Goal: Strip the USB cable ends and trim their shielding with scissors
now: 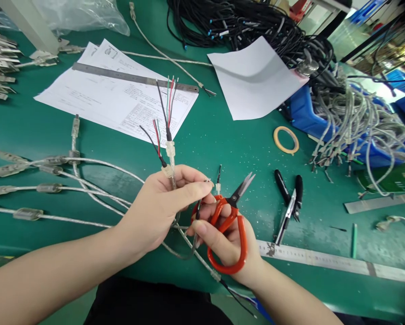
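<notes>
My left hand (161,203) is closed around several clear-jacketed cables (170,155); two of their stripped ends rise above it, fanning into thin black, red, green and white wires (170,106). Its thumb and forefinger pinch at another cable end, whose tip is partly hidden by the fingers. My right hand (225,234) carries orange-handled scissors (231,207) hooked over its fingers, the blades spread slightly and pointing up and away. That hand's thumb and fingertips also pinch the same cable just below its dark sleeve. One more cable end (218,183) stands up behind the scissors.
Cables with connectors (28,214) trail off to the left. Printed sheets under a steel ruler (134,79) lie ahead, beside a blank paper (253,81). At right are a tape roll (276,135), black-handled cutters (299,194), a long ruler (324,262) and a blue bin (302,106) of cables.
</notes>
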Tool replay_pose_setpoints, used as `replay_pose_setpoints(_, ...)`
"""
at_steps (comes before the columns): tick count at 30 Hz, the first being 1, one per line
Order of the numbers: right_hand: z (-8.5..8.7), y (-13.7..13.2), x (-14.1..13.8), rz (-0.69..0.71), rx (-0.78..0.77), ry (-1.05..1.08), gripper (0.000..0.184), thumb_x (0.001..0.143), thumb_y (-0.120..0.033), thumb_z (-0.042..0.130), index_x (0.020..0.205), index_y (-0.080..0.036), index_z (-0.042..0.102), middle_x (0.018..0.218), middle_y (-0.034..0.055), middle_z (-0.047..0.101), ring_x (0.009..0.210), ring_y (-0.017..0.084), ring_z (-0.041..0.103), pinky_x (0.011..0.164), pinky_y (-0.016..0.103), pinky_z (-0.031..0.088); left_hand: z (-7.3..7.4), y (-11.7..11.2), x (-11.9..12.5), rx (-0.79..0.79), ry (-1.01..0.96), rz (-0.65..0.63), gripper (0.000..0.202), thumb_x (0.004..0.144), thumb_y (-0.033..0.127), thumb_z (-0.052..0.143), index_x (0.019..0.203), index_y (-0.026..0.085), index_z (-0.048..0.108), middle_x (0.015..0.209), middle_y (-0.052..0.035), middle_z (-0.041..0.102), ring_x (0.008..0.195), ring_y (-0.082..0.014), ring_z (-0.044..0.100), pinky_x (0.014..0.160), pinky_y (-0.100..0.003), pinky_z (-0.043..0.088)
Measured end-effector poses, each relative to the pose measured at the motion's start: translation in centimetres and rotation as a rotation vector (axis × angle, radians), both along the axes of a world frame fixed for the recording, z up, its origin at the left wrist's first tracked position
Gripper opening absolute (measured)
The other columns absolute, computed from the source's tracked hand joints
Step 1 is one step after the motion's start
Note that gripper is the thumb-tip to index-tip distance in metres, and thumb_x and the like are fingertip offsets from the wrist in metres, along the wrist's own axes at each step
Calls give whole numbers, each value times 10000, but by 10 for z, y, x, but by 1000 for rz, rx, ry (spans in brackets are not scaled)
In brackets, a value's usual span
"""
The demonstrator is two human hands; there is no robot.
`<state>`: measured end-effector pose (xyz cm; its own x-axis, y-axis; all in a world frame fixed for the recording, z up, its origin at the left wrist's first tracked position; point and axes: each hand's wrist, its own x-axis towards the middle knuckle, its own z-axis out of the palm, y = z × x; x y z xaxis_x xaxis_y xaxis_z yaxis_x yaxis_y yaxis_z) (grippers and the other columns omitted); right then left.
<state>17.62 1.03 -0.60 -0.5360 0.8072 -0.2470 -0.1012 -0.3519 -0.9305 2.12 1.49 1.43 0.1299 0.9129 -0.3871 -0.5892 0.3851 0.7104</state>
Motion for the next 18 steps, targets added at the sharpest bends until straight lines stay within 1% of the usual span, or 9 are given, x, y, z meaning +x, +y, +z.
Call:
replay_pose_setpoints(4,-1,1,1,34,-13,6,143,854,-260,709,871,-187,586,735,1,688,610,73,639,589,156,533,0,0,0,-13,-17,-7,187,849,123,652,680,190,694,601,51,672,492,-18,567,478,-77,469)
replay_pose_setpoints(7,-2,1,1,45,-19,6,153,857,-276,706,872,-182,585,738,5,679,618,86,637,585,175,531,1,-1,0,-8,-24,-15,165,845,138,648,696,196,689,601,48,670,468,-43,567,426,-114,467)
replay_pose_setpoints(10,2,4,2,75,-3,-30,158,864,-289,699,864,-179,586,746,9,670,608,91,609,572,194,510,1,0,-1,-5,-12,-26,134,842,175,654,713,202,678,601,46,672,453,-76,576,374,-151,452)
replay_pose_setpoints(12,7,10,6,102,49,-100,181,861,-318,709,852,-176,598,729,4,648,598,87,567,566,198,480,1,1,-2,-3,31,-8,118,829,179,677,712,197,677,601,43,684,496,-83,610,404,-143,460)
replay_pose_setpoints(13,10,14,10,115,93,-145,208,861,-353,710,850,-175,604,727,4,637,597,88,545,561,201,462,1,1,-3,-1,59,8,115,818,170,690,705,191,679,598,42,691,524,-77,625,437,-130,466)
replay_pose_setpoints(15,17,24,19,156,205,-230,322,858,-481,689,866,-169,610,753,16,621,625,101,519,567,218,439,2,3,-4,4,103,23,122,798,136,704,685,178,686,584,37,700,568,-60,645,510,-102,472)
replay_pose_setpoints(16,20,30,24,197,260,-271,401,853,-559,658,877,-162,608,774,29,616,649,113,519,576,230,437,3,3,-5,7,109,10,128,789,120,704,675,174,688,575,36,701,573,-55,649,533,-99,475)
replay_pose_setpoints(18,26,39,35,316,326,-341,556,836,-695,570,894,-143,602,794,53,617,677,134,524,588,248,432,4,3,-6,12,98,-54,136,784,103,692,666,172,694,568,34,704,562,-59,654,548,-113,483)
